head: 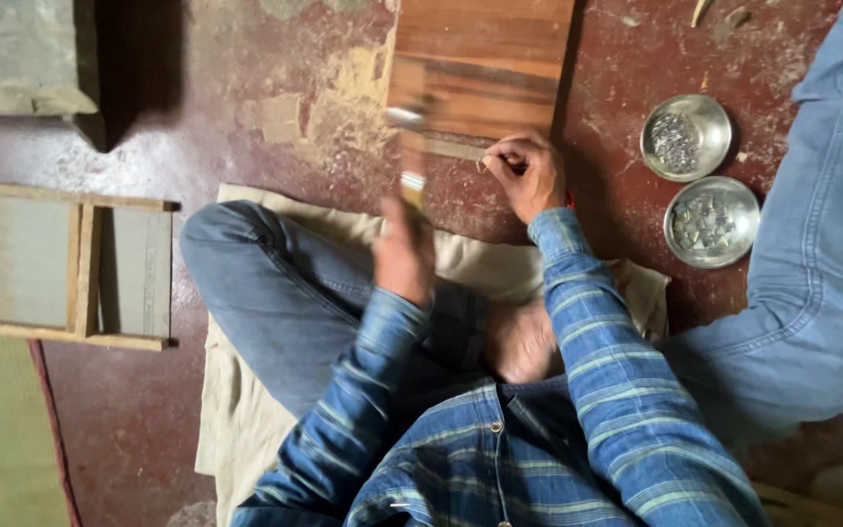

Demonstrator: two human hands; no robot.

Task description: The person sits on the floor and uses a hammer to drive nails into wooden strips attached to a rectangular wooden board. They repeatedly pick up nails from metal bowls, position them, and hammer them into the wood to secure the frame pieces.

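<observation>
Presently: right hand (529,176) pinches small nail on brown striped wooden board (480,68) — stiff, heavy; left hand (404,256) grips blurred hammer-like tool (410,146) by handle.

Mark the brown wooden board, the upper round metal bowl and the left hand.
brown wooden board (480,59), head view, middle of its face
upper round metal bowl (717,115), head view, right rim
left hand (404,256), head view, back of hand

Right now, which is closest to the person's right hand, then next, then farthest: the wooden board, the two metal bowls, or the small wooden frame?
1. Wooden board, touching the right hand.
2. Metal bowls, off to its right.
3. Wooden frame, far left.
</observation>
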